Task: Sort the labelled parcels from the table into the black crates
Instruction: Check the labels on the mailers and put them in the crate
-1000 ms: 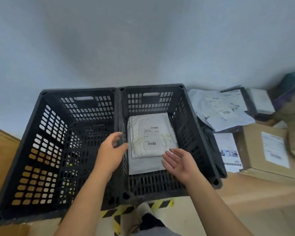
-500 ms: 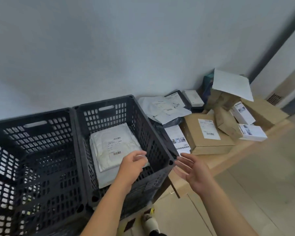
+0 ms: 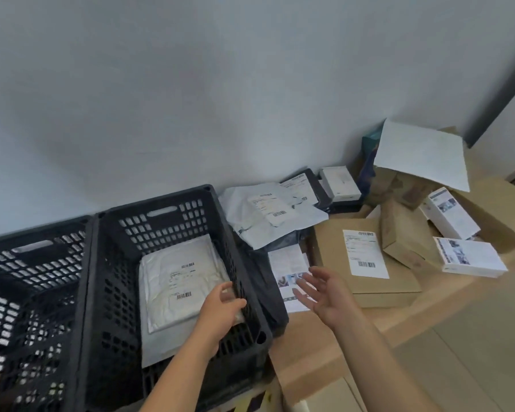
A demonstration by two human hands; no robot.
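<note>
Two black crates stand side by side; the left crate (image 3: 27, 263) holds nothing that I can see. The right crate (image 3: 161, 215) holds a white padded parcel (image 3: 179, 281) with a barcode label, lying on a larger white mailer. My left hand (image 3: 220, 310) hovers over the right crate's right wall, fingers loosely curled, holding nothing. My right hand (image 3: 324, 292) is spread open above a dark mailer with a white label (image 3: 289, 263) just right of the crate. A flat brown box (image 3: 366, 260) with a shipping label lies further right on the table (image 3: 309, 346).
White poly mailers (image 3: 268, 215) lie behind the dark one. Small white boxes (image 3: 470, 257), brown cartons (image 3: 405, 233) and a white sheet (image 3: 422, 153) are piled at the right against the wall. The table's front edge runs diagonally at lower right, with floor beyond.
My view has swung right, from the crates toward the parcel pile. Both hands have moved right out of the right crate; the right hand now hovers over the parcels beside it.
</note>
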